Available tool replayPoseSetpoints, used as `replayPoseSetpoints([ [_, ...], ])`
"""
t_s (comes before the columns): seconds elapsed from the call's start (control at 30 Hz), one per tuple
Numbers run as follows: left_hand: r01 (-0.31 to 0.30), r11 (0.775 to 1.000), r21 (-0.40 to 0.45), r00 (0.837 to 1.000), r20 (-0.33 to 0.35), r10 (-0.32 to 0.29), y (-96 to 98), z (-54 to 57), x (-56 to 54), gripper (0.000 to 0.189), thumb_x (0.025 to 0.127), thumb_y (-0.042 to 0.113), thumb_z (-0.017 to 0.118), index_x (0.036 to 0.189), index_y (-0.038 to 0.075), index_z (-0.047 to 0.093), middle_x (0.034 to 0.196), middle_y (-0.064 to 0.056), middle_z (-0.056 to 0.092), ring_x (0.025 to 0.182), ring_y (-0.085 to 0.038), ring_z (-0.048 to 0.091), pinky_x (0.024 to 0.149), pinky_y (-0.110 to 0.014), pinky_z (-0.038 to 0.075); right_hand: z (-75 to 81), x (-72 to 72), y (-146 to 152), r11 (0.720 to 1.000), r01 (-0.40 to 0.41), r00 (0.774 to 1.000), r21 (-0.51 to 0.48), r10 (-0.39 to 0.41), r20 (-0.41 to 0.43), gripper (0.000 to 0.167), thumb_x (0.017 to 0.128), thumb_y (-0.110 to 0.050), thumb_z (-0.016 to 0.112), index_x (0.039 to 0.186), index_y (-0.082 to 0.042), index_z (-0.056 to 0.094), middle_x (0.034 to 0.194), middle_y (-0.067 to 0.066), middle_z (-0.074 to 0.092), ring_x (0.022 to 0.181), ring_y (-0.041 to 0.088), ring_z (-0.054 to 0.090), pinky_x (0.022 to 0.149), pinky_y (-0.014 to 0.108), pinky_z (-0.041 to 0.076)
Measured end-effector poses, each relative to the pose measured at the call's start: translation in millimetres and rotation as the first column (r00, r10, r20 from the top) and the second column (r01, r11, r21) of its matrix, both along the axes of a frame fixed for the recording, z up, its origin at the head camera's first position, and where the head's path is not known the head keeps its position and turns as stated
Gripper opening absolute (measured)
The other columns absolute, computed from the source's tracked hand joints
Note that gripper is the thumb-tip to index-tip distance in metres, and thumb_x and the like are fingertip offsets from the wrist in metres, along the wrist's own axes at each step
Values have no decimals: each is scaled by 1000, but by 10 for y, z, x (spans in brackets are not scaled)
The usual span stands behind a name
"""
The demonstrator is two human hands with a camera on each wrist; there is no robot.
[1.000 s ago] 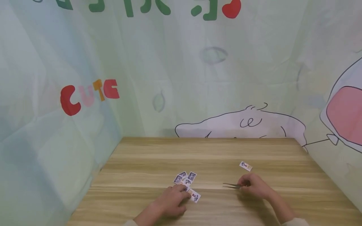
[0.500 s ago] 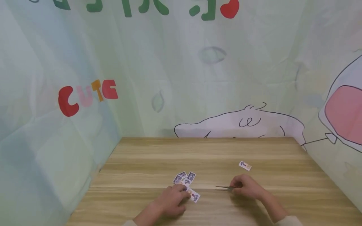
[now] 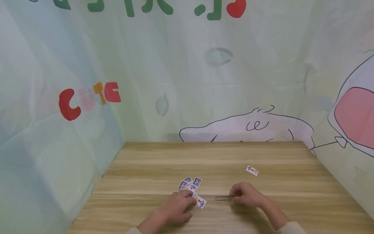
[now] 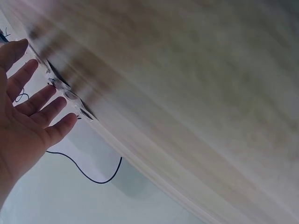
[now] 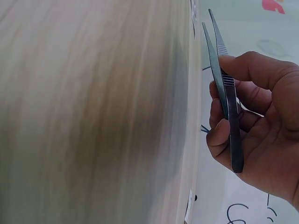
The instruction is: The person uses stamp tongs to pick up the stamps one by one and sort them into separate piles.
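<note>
Tweezers (image 3: 223, 198) are pinched between the thumb and fingers of my right hand (image 3: 246, 195), their tips pointing left and slightly apart. In the right wrist view the metal tweezers (image 5: 235, 140) lie along the palm with nothing between their tips. My left hand (image 3: 177, 208) rests at a small cluster of printed cards (image 3: 197, 182); its fingertips cover part of them. One card (image 3: 201, 202) sticks out to the right of those fingers. Seen from the left wrist, the left hand (image 4: 30, 114) has spread, loosely extended fingers.
A single small card (image 3: 252, 170) lies apart, beyond the right hand. The wooden table (image 3: 157, 156) meets a printed cloth backdrop (image 3: 140, 81) at its back and along its sides.
My right hand has moved left with the tweezers, bringing their tips nearer the cards. The left hand and the cards stay in place.
</note>
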State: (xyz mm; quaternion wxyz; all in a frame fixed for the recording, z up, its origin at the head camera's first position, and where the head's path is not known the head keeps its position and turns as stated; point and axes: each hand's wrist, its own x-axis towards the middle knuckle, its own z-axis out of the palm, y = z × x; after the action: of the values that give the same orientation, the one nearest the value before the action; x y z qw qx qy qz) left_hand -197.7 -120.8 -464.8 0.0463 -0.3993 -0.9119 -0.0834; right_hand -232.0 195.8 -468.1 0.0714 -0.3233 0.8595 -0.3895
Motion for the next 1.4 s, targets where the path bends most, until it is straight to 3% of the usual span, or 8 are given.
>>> replayPoseSetpoints([
  [0.3,62,998,-2,995,-83,-62,24,12,4,30,77,28,66,105,17,65,110,-8,57,102,-19,53,80,-33,47,13,-9,-131,1000,-12,1000,29,12,-5,11,72,1,68,80,-5,64,74,-9,59,68,3,52,61,25,47],
  [0.77,110,994,-9,988,-111,-110,57,-23,13,34,76,30,67,108,19,65,116,-5,57,108,-18,51,84,-34,45,-7,-8,-242,999,-26,999,19,25,31,10,73,1,67,79,-6,65,72,-2,61,66,4,52,60,24,46],
  [1.0,100,994,-35,990,-92,-103,71,-54,2,35,76,31,68,109,20,65,114,-3,56,108,-18,51,87,-34,43,-27,1,-261,996,-88,996,-28,88,-13,11,70,1,68,79,-7,65,74,-11,60,68,3,54,61,25,48],
  [1.23,82,996,-26,990,-110,-84,64,-75,11,33,74,32,68,105,21,66,108,-1,55,102,-16,51,83,-32,44,-38,19,-330,1000,-19,998,19,18,62,12,70,0,69,80,-7,65,73,-6,60,67,6,53,63,25,46],
  [1.4,62,998,-33,994,-90,-64,59,-74,7,34,74,32,68,106,21,66,109,-1,55,104,-16,51,83,-33,44,-54,15,-369,1000,-6,998,22,4,66,11,72,-1,69,81,-7,65,73,-3,61,67,6,52,62,25,46],
])
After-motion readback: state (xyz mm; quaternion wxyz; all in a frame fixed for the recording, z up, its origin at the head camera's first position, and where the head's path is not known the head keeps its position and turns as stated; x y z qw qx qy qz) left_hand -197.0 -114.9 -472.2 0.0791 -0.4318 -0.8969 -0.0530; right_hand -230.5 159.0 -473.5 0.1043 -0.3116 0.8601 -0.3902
